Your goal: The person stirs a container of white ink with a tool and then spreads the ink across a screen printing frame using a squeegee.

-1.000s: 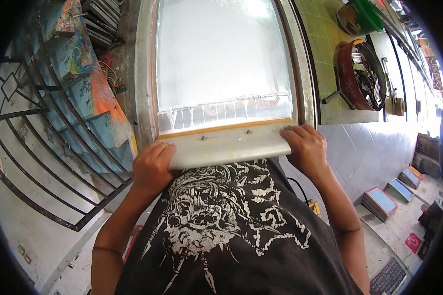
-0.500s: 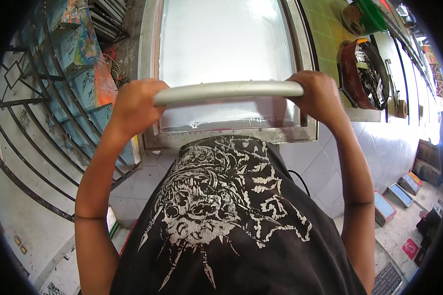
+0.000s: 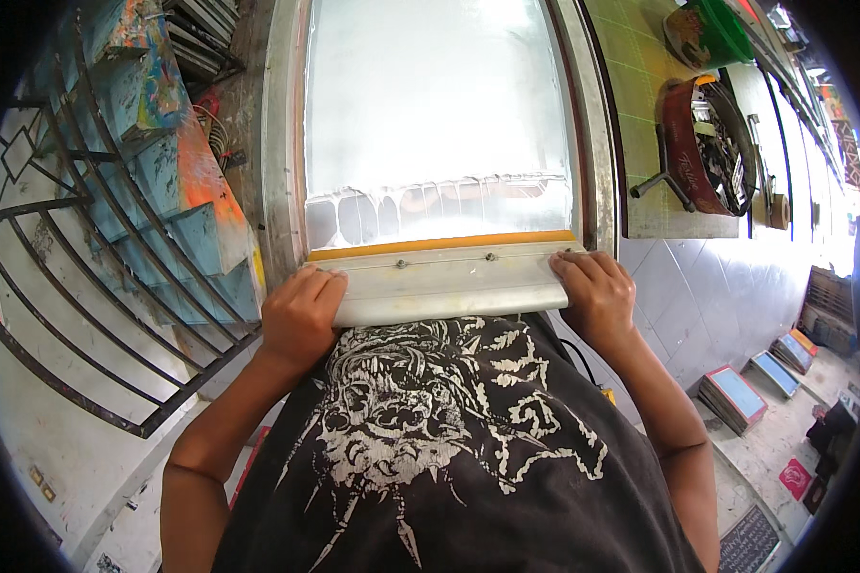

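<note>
A wide squeegee (image 3: 440,291) with a pale metal handle and a yellow-orange blade lies across the near end of a framed printing screen (image 3: 598,124). My left hand (image 3: 303,313) is closed round its left end, and my right hand (image 3: 594,294) grips the right end, fingertips on the top face. The handle leans back close to my shirt. Beyond the blade, whitish wet ink (image 3: 440,186) forms a ragged ridge across the mesh, with drips running towards me. The squeegee hides the near edge of the frame.
On the right, a green bucket (image 3: 721,33) and a dark red round container (image 3: 683,143) of tools stand on a gridded table. A black metal railing (image 3: 86,344) curves along the left, beside paint-splashed blue blocks (image 3: 186,172). Small framed screens (image 3: 733,399) lie lower right.
Both hands have drawn the squeegee towards me to the near end of the screen and tipped it back, so its blade now shows. A ragged ink ridge is left beyond it.
</note>
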The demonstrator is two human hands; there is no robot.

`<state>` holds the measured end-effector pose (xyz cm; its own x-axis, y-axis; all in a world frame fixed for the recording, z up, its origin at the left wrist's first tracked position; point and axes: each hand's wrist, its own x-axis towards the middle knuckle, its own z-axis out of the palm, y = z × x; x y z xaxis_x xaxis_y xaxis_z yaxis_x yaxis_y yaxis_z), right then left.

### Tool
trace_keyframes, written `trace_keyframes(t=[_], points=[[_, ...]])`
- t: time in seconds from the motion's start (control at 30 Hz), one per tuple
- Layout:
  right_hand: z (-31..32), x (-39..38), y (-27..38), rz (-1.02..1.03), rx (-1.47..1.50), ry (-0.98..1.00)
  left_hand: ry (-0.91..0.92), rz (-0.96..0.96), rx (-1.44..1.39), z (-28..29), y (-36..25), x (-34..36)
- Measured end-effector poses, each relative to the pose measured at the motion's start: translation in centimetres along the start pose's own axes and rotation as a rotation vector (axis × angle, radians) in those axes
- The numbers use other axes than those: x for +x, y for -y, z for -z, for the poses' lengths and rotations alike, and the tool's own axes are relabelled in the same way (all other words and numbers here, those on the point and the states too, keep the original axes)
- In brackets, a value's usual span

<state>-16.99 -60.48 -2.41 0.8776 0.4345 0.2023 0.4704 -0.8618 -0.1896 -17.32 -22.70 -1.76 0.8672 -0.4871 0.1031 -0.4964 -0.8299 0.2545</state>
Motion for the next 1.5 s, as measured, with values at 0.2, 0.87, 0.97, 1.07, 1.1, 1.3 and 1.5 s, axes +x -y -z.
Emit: trace_keyframes(t=[0.2, 0.87, 0.97, 1.07, 1.1, 1.3, 1.5], points=[[0.9, 0.4, 0.0, -0.005, 0.026, 0.060, -0.008, 0.026, -0.016, 0.3, -0.2, -0.1], [-1.0, 0.3, -0.6, 0.025, -0.040, -0.049, -0.076, 0.015, 0.050, -1.3, -0.1, -0.1], [-2.4, 2.1, -1.5, 0.019, -0.122, -0.065, -0.092, 0.018, 0.098, -2.7, 0.6, 0.3], [-0.8, 4.7, -3.0, -0.025, 0.043, 0.093, -0.005, 0.093, 0.027, -1.8, 3.0, 2.3], [0.4, 6.8, -3.6, -0.068, 0.060, 0.196, 0.061, 0.148, -0.036, 0.1, 3.9, 4.5], [4.5, 10.5, -4.2, -0.067, 0.072, 0.238, 0.179, 0.160, -0.151, 5.4, 3.7, 8.9], [2.6, 3.2, -1.2, -0.078, 0.034, 0.191, 0.128, 0.093, -0.135, 2.3, 1.3, 2.6]])
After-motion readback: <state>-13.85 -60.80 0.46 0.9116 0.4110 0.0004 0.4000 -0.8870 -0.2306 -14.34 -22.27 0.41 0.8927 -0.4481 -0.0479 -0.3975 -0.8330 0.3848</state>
